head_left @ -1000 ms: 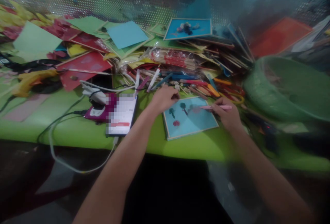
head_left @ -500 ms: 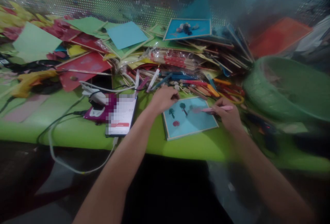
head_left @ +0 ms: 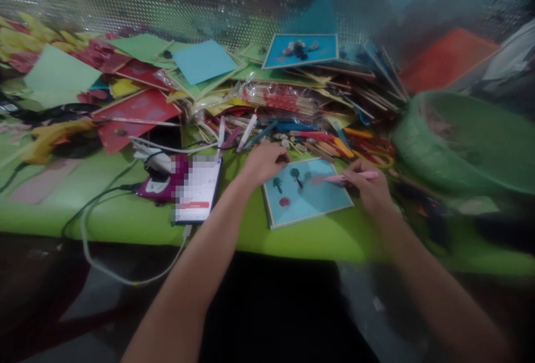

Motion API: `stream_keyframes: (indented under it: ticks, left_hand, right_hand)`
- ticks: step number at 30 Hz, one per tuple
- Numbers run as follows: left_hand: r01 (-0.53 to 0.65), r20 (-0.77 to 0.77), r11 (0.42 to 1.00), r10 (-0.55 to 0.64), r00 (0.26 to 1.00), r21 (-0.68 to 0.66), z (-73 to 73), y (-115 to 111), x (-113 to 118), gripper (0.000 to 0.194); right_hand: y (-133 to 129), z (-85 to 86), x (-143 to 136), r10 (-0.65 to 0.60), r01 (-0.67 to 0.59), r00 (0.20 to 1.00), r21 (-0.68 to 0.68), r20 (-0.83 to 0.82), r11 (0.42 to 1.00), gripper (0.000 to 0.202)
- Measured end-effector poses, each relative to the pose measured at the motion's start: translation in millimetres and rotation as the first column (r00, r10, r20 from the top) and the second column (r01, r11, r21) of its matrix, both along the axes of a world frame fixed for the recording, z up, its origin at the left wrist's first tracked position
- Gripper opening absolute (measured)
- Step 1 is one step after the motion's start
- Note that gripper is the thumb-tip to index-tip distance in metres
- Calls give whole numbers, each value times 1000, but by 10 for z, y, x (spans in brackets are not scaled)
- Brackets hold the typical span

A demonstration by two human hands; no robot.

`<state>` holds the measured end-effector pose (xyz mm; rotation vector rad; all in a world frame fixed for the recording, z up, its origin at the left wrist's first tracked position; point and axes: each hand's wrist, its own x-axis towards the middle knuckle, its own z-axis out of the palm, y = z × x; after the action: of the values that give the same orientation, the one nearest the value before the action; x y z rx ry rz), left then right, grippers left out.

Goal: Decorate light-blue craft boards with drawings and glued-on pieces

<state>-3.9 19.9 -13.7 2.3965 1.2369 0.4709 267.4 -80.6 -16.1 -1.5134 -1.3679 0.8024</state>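
A light blue card (head_left: 317, 201) with a pale border lies on the green table, bearing two dark green tree shapes, a red round spot and a pinkish patch. My right hand (head_left: 366, 180) grips a pink pen (head_left: 334, 178), its tip over the pinkish patch. At the card's upper left corner is my left hand (head_left: 266, 158), fingers curled down; whatever they may hold is hidden. Behind the card, pens and markers (head_left: 317, 135) lie in a heap.
Left of my left forearm are a phone (head_left: 198, 193), a purple power strip (head_left: 161, 185) and cables. A green basin (head_left: 463, 140) stands at the right. Piled cards (head_left: 204, 62) and packets fill the back. A yellow glue gun (head_left: 58, 135) lies far left.
The pinkish patch near the pen tip looks a little larger and clearer. The view has shifted slightly, while both hands keep nearly the same places.
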Motion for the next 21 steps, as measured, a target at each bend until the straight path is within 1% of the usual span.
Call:
stream_keyframes:
  ticks: [3, 7, 15, 21]
  left_hand:
    - [-1, -7, 1000, 1, 1000, -2, -5, 1, 1, 16]
    - [4, -8, 1000, -4, 1000, 4, -21, 7, 0, 18]
    - [9, -10, 1000, -9, 1000, 7, -19, 9, 2, 16]
    - [1, 8, 1000, -1, 1000, 2, -22, 8, 1, 15]
  right_hand:
    - [-8, 7, -3, 28, -29, 998, -15, -62, 999, 21]
    - [-25, 42, -29, 56, -59, 997, -56, -45, 997, 23]
    - [-9, 38, -44, 72, -72, 997, -16, -20, 997, 19]
    - [-18, 73, -63, 77, -77, 997, -44, -6, 996, 17]
